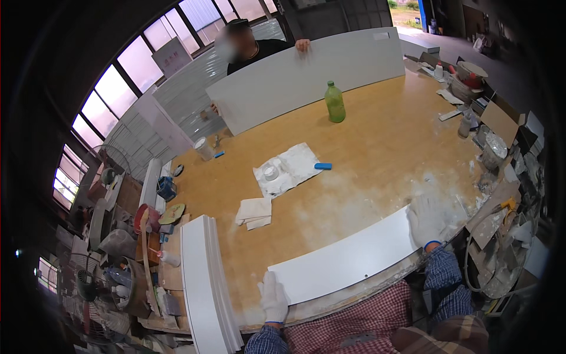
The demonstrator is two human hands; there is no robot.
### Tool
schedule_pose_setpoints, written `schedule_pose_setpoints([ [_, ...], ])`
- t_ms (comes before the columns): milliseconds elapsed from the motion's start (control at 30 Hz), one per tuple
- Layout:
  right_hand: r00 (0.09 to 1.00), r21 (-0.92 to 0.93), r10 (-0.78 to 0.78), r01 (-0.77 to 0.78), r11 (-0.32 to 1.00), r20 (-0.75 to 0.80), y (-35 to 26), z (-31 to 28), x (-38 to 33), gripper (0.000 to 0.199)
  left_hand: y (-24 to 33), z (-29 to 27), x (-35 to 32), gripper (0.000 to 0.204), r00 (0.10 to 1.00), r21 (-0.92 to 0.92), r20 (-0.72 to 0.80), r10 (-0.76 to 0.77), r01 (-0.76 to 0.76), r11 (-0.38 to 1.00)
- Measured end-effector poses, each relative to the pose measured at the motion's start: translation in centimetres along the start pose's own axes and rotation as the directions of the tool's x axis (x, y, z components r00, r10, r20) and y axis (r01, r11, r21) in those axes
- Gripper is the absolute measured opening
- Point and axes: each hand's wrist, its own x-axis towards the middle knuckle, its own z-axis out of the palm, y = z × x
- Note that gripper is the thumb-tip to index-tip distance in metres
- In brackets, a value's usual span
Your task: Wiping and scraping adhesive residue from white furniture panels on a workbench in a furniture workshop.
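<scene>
A long white panel [345, 256] with a small dark hole near its front edge lies along the near side of the table. My left hand [273, 300], in a white glove, holds the panel's left end with its fingers along the edge. At the opposite end my right hand [422, 223], gloved too, holds the panel; its fingers blend with the white dust behind them. Beside my left hand is a stack of narrow white panels [203, 277]. Farther in, a round white container [271, 173] stands on a white sheet [298, 162], with a blue block [322, 166] at its edge.
Across the wooden table [377, 135], another person [259, 50] holds a large pale panel [318, 76] upright. A green bottle [335, 103] stands before it. A folded cloth [254, 213] lies left of centre. Tubs and tools crowd both sides, including a grey bucket [471, 74].
</scene>
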Motion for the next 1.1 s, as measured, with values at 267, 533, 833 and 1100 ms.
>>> schedule_pose_setpoints([
  [267, 0.824, 0.357, -0.538, 0.563, 0.745, -0.176, -22.0, 2.7, -5.7, 0.043, -2.6, 1.0, -0.3, 0.051, 0.995, 0.050, -0.052, 0.088, -0.085, 0.995],
  [533, 0.697, 0.547, -0.701, 0.649, 0.529, -0.151, -27.8, 2.7, -9.9, 0.041, -4.0, 2.2, -0.5, 0.053, 1.000, 0.017, -0.025, 0.001, -0.001, 1.000],
  [833, 0.944, 0.003, -0.319, 0.320, 0.948, 0.084, -3.8, -1.4, -1.9, 0.048, -2.8, 0.6, -0.3, 0.049, 1.000, 0.010, 0.026, 0.017, -0.017, 1.000],
  [1100, 0.979, -0.001, -0.177, 0.178, 0.984, 0.098, -7.4, 0.6, -0.6, 0.043, -2.9, 1.2, -0.3, 0.049, 0.997, 0.016, -0.022, 0.072, -0.072, 0.997],
])
